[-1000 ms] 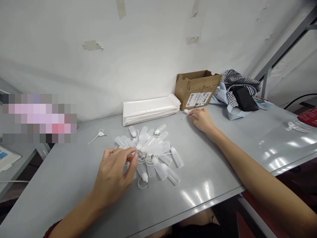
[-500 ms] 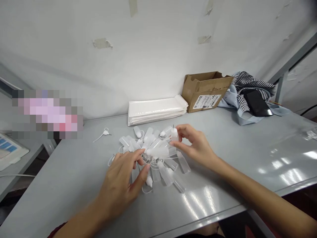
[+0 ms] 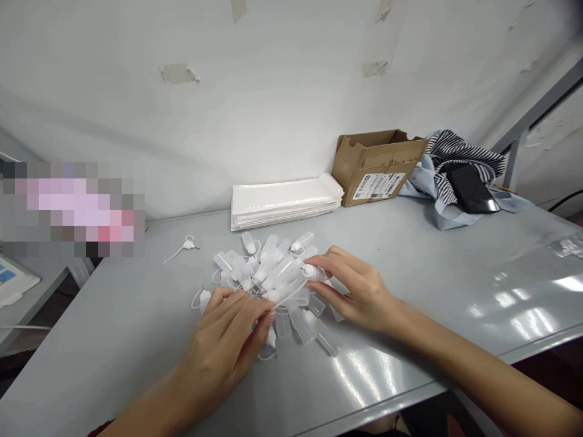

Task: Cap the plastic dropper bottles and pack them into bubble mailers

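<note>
1. Bottle pile (image 3: 248,267): a loose heap of small translucent plastic bottles lies near the middle of the grey table (image 3: 410,291). It is directly ahead of the person, with both hands at its near edge.
2. Behind the heap, a stack of white padded envelopes (image 3: 285,203) rests against the wall, and an open cardboard box (image 3: 373,161) stands to its right. Both are well apart from the hands.
3. The left hand (image 3: 223,346) comes in from the near left with its fingers curled narrow. Its fingertips are closed on the near, lower end of one raised bottle (image 3: 286,282).
4. The right hand (image 3: 364,291) comes in from the right, at about the same reach as the left. Its thumb and forefinger are pinched narrow on the far, upper end of that same bottle.
5. The raised bottle sits just above the near right of the heap, spanning the gap between the two hands. Its long axis runs on a diagonal from near-left to far-right. Whether its cap is fully seated cannot be told.
6. A loose tethered cap (image 3: 186,244) lies alone on the table to the left of the heap, nearer the left hand but touching nothing.
</note>
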Demonstrator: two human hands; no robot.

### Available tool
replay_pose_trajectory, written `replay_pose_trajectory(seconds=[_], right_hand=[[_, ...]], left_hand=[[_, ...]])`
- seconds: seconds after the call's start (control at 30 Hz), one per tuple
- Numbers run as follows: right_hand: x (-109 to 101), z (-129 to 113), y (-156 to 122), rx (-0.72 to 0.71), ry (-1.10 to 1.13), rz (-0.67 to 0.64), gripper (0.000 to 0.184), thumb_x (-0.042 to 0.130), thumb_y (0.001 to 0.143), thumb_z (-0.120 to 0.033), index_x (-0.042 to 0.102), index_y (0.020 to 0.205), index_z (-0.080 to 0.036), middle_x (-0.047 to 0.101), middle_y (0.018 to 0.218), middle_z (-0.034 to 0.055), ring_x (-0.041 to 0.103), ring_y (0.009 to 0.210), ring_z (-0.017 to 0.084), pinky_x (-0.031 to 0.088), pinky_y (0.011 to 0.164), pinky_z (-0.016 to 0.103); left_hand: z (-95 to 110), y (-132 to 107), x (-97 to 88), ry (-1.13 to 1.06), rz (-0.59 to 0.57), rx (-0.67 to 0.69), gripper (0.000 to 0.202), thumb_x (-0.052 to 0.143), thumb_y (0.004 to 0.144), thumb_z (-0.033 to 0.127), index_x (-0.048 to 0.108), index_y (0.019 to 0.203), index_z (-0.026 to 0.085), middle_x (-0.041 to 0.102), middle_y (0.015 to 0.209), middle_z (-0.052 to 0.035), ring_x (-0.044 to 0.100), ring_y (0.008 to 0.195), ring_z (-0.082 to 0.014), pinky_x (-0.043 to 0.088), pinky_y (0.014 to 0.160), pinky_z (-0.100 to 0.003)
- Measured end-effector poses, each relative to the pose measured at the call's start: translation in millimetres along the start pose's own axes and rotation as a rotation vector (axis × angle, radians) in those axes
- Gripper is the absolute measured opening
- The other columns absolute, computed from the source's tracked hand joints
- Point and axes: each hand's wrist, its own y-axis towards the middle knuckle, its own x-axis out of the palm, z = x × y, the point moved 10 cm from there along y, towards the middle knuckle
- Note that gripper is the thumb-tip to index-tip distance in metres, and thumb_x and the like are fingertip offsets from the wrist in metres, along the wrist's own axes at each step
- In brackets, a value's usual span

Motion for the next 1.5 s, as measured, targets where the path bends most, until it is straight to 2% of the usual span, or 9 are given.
replay_pose_trajectory(seconds=[0.1, 0.23, 0.37, 0.53, 1.0, 1.5], right_hand=[[2.2, -8.8, 0.5, -0.055, 0.011, -0.025, 0.024, 0.054, 0.088, -0.015, 0.054, 0.111, -0.009, 0.062, 0.078, 0.0089, 0.048, 0.067, 0.017, 0.046, 0.06, 0.032], [12.9, -19.8, -0.2, -0.116, 0.042, -0.121, 0.026, 0.053, 0.089, -0.017, 0.056, 0.111, -0.006, 0.063, 0.079, 0.0103, 0.048, 0.069, 0.018, 0.047, 0.064, 0.035], [20.1, -24.4, -1.8, -0.128, 0.066, -0.185, 0.026, 0.049, 0.09, -0.018, 0.059, 0.108, -0.002, 0.062, 0.078, 0.0121, 0.049, 0.072, 0.019, 0.047, 0.064, 0.036], [26.4, -23.6, -4.2, -0.108, 0.059, -0.266, 0.028, 0.047, 0.091, -0.02, 0.061, 0.108, -0.003, 0.062, 0.079, 0.012, 0.05, 0.074, 0.02, 0.049, 0.065, 0.036], [26.9, -21.2, -6.3, -0.103, 0.05, -0.275, 0.029, 0.042, 0.094, -0.024, 0.059, 0.109, -0.007, 0.061, 0.079, 0.0104, 0.051, 0.074, 0.02, 0.049, 0.064, 0.036], [25.5, -21.8, -6.0, -0.106, 0.052, -0.27, 0.028, 0.042, 0.093, -0.024, 0.058, 0.11, -0.008, 0.061, 0.078, 0.0098, 0.05, 0.071, 0.019, 0.048, 0.063, 0.036]], left_hand=[[1.3, 0.7, -2.2, 0.009, 0.027, 0.008, 0.012, 0.052, 0.087, 0.009, 0.054, 0.095, 0.019, 0.06, 0.07, 0.0022, 0.053, 0.058, -0.0121, 0.043, 0.063, -0.03], [-1.6, 0.6, -2.0, 0.013, 0.024, -0.013, 0.015, 0.053, 0.087, 0.009, 0.054, 0.098, 0.018, 0.061, 0.071, 0.0006, 0.053, 0.061, -0.0128, 0.043, 0.062, -0.03], [-2.1, -1.1, 0.6, 0.003, 0.015, 0.0, 0.016, 0.053, 0.086, 0.007, 0.053, 0.099, 0.016, 0.06, 0.073, -0.0004, 0.053, 0.062, -0.0127, 0.043, 0.064, -0.03], [-0.4, -2.6, 1.0, 0.003, 0.023, 0.007, 0.016, 0.052, 0.088, 0.008, 0.053, 0.101, 0.017, 0.061, 0.075, 0.0006, 0.055, 0.063, -0.0118, 0.044, 0.066, -0.031], [0.7, -3.9, -3.2, 0.027, 0.064, 0.008, 0.017, 0.052, 0.087, 0.008, 0.054, 0.101, 0.018, 0.063, 0.074, 0.0013, 0.056, 0.062, -0.0118, 0.046, 0.067, -0.033], [2.1, -4.9, -1.9, 0.069, 0.047, 0.016, 0.017, 0.051, 0.088, 0.008, 0.054, 0.101, 0.019, 0.066, 0.075, 0.0008, 0.058, 0.061, -0.0125, 0.046, 0.071, -0.035]])
